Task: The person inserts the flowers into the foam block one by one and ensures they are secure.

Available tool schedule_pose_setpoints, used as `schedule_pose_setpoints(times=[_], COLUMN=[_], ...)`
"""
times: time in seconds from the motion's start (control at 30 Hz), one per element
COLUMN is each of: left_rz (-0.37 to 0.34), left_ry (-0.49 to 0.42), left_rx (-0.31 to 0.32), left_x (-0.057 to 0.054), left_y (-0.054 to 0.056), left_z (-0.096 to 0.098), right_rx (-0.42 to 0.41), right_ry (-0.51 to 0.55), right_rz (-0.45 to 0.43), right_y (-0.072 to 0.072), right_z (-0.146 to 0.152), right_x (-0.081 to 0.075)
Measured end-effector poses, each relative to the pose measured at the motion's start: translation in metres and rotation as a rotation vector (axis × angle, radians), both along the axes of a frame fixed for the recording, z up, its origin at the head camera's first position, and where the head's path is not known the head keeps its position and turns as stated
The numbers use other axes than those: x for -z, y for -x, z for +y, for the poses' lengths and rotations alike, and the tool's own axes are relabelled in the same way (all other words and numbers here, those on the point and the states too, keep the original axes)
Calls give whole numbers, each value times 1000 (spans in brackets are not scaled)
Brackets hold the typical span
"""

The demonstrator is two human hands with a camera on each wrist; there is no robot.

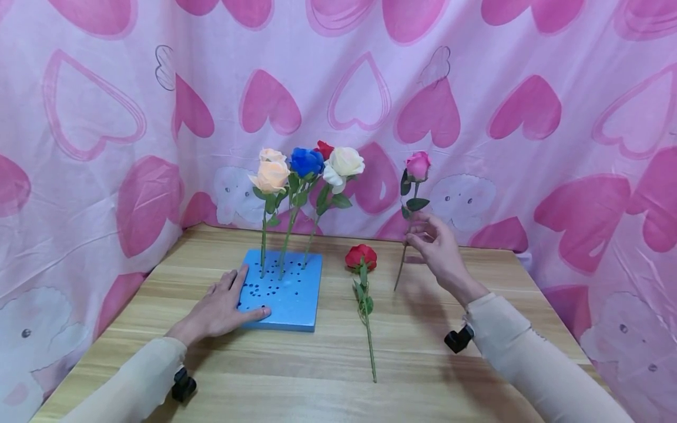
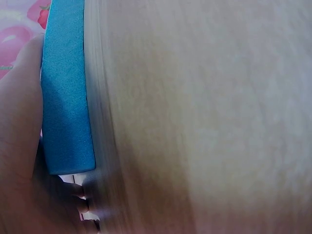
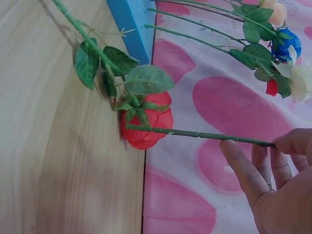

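Note:
In the head view my left hand [image 1: 219, 305] rests at the left front corner of a blue foam block [image 1: 301, 305], thumb stretched over its top and fingers spread along its left side. The left wrist view shows the block's side face [image 2: 68, 97] beside the hand. My right hand [image 1: 433, 247] pinches the green stem of a pink rose [image 1: 418, 165], held upright above the table. In the right wrist view the thumb and fingers grip this stem [image 3: 195, 134]; its bloom is out of that view. A red rose [image 1: 361, 257] lies on the table between the hands.
The block's top is dotted with holes. Standing in it are peach roses [image 1: 271, 176], a blue rose [image 1: 307, 162], a white rose [image 1: 344, 167] and a red rose [image 1: 325, 149] behind. A pink heart-patterned curtain [image 1: 359, 88] surrounds the wooden table [image 1: 296, 376].

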State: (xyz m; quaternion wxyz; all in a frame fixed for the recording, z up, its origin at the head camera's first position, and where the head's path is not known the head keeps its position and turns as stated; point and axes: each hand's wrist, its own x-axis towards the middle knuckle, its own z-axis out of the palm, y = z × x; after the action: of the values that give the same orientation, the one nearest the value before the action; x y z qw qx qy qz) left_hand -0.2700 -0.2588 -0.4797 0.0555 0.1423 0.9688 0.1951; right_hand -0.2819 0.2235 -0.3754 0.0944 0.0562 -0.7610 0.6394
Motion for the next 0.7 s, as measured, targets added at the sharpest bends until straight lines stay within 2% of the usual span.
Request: schedule_pose_setpoints(times=[0.4,0.7], left_rz=[-2,-8], left_ry=[0,-1], left_rx=[2,3], left_x=[-1,-1], left_y=[0,0], left_z=[0,0], right_rx=[-85,-144], right_ry=[42,115], right_rz=[0,36], right_y=[3,10], right_z=[-10,-34], right_x=[-10,-13])
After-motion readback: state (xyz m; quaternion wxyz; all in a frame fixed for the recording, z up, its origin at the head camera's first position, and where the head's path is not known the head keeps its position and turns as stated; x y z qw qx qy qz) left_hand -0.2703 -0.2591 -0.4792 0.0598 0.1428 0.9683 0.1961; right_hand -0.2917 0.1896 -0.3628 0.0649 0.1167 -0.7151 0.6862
